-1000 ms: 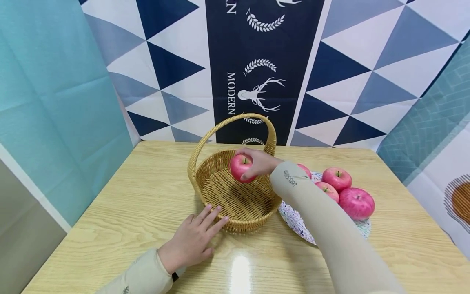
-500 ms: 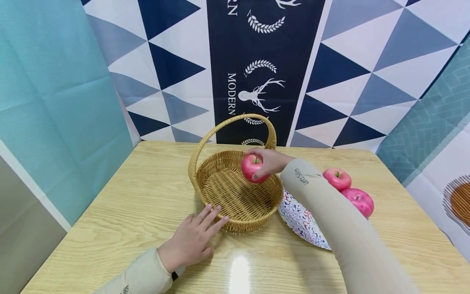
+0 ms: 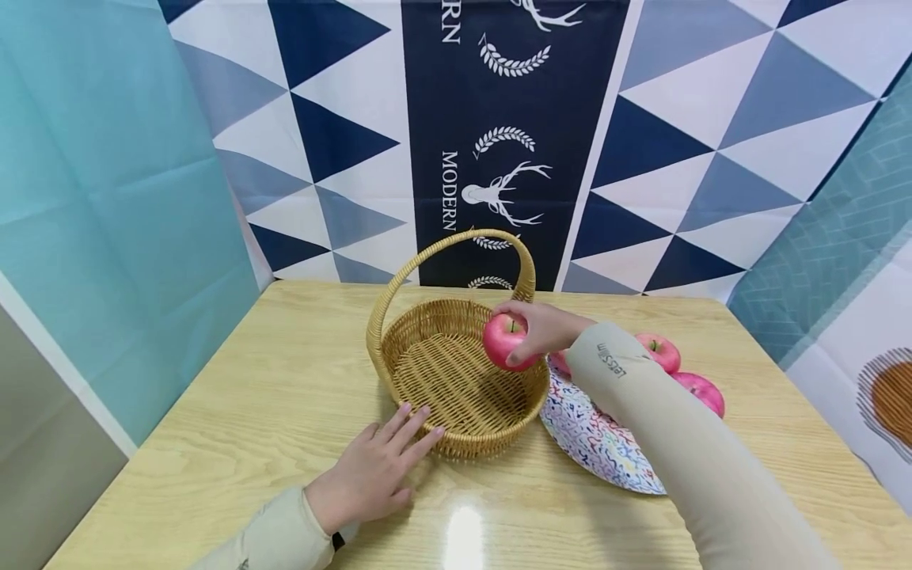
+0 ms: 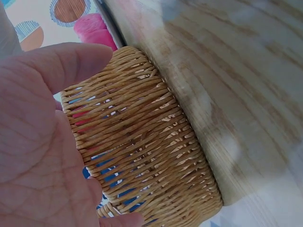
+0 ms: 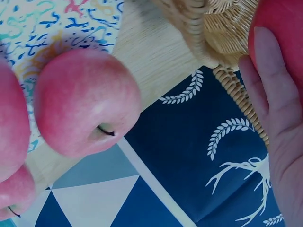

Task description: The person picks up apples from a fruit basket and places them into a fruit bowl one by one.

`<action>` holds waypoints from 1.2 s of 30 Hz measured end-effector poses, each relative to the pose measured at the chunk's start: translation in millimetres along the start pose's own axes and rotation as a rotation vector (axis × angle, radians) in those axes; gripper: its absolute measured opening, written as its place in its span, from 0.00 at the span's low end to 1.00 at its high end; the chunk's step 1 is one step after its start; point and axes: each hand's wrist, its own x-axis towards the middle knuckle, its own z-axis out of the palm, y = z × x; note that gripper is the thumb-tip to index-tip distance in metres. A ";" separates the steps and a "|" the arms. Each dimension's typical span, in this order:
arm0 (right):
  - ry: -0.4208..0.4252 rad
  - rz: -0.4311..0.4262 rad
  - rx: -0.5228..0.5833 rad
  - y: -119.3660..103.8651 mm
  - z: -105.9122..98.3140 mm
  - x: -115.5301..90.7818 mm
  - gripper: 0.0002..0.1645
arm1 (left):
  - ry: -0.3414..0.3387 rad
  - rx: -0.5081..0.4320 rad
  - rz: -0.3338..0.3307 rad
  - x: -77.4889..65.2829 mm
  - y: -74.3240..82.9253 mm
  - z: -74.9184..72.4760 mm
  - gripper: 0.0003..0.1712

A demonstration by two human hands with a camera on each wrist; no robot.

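A red apple [image 3: 503, 342] is gripped between the thumb and fingers of my right hand [image 3: 547, 326], held over the right side of a wicker basket [image 3: 479, 445]. My left hand [image 3: 370, 473] rests its straight fingers on the basket's near-left rim; the left wrist view shows its thumb [image 4: 80, 59] extended along the woven wall [image 4: 142, 137]. To the right, several apples lie on a patterned plate [image 3: 598, 443], including one at the back [image 3: 661, 352] and one at the right [image 3: 701, 391]. My right sleeve hides part of the plate.
The basket's tall arched handle [image 3: 473, 235] rises above its rim, close to my right hand. Everything stands on a light wooden table [image 3: 306, 356]. A patterned cloth [image 3: 349, 142] hangs behind the table's back edge, with a teal cloth [image 3: 107, 198] at the left.
My right hand has moved right with the apple, from over the basket's middle to over its right rim. More of the plate now shows. My left hand has stayed on the rim.
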 end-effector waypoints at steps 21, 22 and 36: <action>0.116 -0.021 -0.012 26.6 -5.3 -64.8 0.49 | 0.011 -0.021 0.012 -1.9 1.2 2.7 0.49; 0.119 -0.014 -0.009 28.5 -5.0 -69.4 0.49 | 0.012 -0.023 0.015 -2.2 1.0 3.3 0.49; 0.101 0.047 0.060 67.5 4.9 -127.7 0.52 | 0.040 -0.034 0.024 -3.2 -2.2 6.4 0.50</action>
